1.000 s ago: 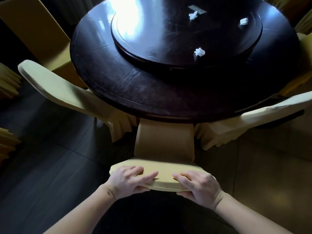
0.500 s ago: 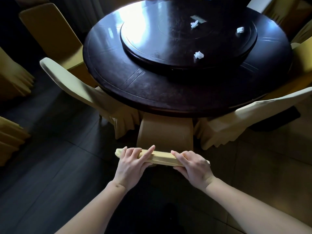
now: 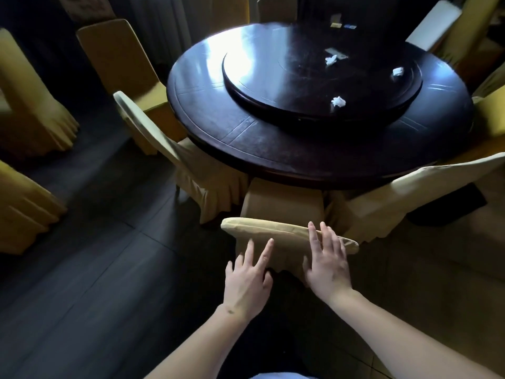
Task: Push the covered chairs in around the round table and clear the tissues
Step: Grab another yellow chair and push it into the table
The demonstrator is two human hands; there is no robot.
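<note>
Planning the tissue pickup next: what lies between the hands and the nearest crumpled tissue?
In the head view, the covered chair under the hands, then bare dark table rim, then the raised turntable's edge. The nearest tissue sits on that turntable.

Turntable (image 3: 273,86) on round table (image 3: 218,127); three tissues (image 3: 338,101) on turntable; near chair (image 3: 284,206) tucked under table's near edge, flanked by left chair (image 3: 164,149) and right chair (image 3: 410,187)

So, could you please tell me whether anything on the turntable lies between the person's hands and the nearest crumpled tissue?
Nothing on the turntable blocks the nearest tissue. The covered chair under the left hand and right hand and the table's rim stand in between.
</note>
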